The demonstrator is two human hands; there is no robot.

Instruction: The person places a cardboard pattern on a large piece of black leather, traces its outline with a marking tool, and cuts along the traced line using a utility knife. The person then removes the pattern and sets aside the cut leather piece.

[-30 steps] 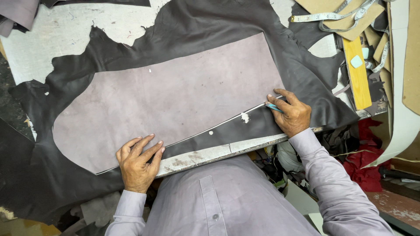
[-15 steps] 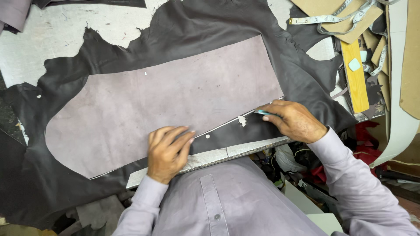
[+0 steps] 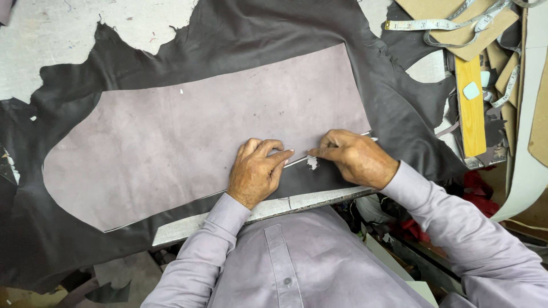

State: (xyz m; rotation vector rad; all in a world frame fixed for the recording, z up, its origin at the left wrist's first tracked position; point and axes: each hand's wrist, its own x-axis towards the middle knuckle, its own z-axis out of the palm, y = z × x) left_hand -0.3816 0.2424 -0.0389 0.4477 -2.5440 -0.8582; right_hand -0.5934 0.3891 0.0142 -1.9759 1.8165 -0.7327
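Head view — dark leather hide (image 3: 240, 40) covers worn bench (image 3: 34, 34); left hand (image 3: 257, 171) flat, right hand (image 3: 354, 157) pinching marker.

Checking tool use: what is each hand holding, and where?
Right hand pinches a thin marking tool near its tip; left hand holds nothing, pressing the pattern flat.

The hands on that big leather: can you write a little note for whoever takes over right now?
Left hand: flat, pressing the pale pattern piece onto the dark leather.
Right hand: closed on a thin marking tool, mostly hidden, its tip at the pattern's near edge.
How much of the edge is traced cannot be told.
Measuring tape and yellow wooden strip lie to the right.
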